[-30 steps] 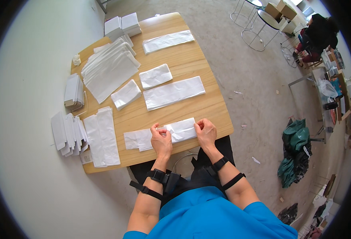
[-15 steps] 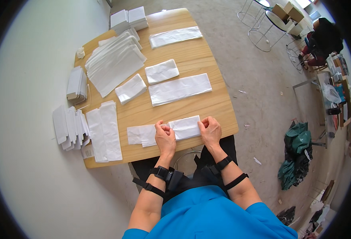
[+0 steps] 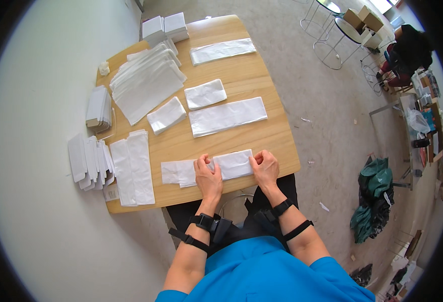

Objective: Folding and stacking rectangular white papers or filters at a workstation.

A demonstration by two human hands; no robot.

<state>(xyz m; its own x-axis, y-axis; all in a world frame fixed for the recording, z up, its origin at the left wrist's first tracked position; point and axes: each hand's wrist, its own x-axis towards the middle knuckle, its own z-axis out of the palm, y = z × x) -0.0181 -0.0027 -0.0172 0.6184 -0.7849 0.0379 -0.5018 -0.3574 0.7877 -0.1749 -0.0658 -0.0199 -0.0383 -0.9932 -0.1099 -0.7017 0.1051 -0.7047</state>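
Pinching the right end of a folded white sheet (image 3: 234,163) between thumb and finger, the right hand (image 3: 265,168) may be making it lie straight. The left hand (image 3: 209,177) has bent fingers over the sheet's left end; whether it grips is hard to tell. The sheet lies along the near edge of the desk (image 3: 231,138), likely so both hands can reach it. Toward the middle are a long white strip (image 3: 228,117) and two short folded pieces (image 3: 205,94), maybe set apart so they don't mix. By the left edge is a big fanned pile (image 3: 148,90), perhaps spread for easy picking. White boxes (image 3: 153,32) sit at the far left corner.
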